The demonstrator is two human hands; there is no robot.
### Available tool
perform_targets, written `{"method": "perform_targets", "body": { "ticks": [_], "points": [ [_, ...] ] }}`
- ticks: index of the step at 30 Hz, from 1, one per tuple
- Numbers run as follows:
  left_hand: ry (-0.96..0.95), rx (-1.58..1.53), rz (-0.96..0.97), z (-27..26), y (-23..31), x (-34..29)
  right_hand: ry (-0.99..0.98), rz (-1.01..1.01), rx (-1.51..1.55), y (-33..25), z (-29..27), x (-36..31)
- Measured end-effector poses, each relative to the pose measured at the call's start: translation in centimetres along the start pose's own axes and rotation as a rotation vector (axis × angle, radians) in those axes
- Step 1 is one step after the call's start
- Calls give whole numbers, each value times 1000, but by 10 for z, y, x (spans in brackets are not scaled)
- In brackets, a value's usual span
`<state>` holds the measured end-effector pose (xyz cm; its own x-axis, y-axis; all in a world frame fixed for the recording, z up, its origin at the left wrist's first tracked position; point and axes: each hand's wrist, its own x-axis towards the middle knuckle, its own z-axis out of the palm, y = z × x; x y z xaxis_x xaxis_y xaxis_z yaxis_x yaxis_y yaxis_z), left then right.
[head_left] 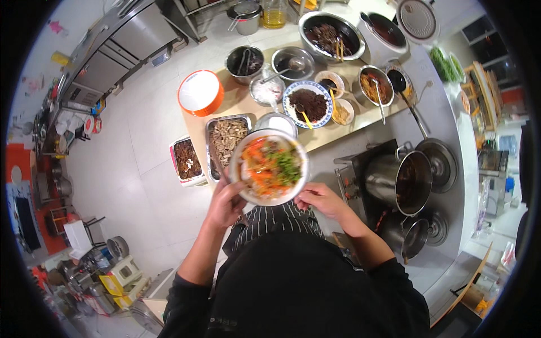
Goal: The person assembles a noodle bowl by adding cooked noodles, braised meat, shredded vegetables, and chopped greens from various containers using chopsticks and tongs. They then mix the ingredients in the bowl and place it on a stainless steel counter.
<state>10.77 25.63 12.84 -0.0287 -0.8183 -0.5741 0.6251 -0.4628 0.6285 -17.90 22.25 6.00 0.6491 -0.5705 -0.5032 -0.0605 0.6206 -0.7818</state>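
Observation:
A white bowl is held up before my body, tilted so its contents show: orange shreds, chopped green herbs and paler food in reddish liquid. My left hand grips its lower left rim, the thumb lying over the edge. From that same hand rises a slim brownish utensil, too blurred to name. My right hand is closed at the bowl's lower right edge, fingers curled at the rim; their undersides are hidden. Just past the bowl stand a metal tray of sliced brownish food and a round container with white contents.
The table carries an orange tub, a patterned bowl of dark crumbly food, a steel basin and several smaller bowls. At my right, a large steel pot sits beside a stove. A foil tray of dark food lies left of the table.

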Motion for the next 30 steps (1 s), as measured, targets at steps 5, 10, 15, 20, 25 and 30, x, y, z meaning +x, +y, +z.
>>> {"method": "perform_targets", "body": {
  "ticks": [5, 10, 15, 20, 25, 30],
  "points": [
    [293, -103, 120, -144, -4, -42, -22, 204, -206, 37, 37, 82],
    [409, -124, 218, -264, -6, -47, 163, 382, -67, 108, 58, 185],
    [494, -171, 115, -346, 1, -20, 419, 405, 263, 146, 76, 229],
    [260, -119, 17, -385, 31, 40, 703, 291, 217, 159, 86, 234],
    [129, -38, -64, -390, 56, 110, 904, 214, 222, 171, 95, 229],
    [14, -17, -129, -377, 64, 161, 1070, 265, 261, 177, 128, 233]
  ]
}}
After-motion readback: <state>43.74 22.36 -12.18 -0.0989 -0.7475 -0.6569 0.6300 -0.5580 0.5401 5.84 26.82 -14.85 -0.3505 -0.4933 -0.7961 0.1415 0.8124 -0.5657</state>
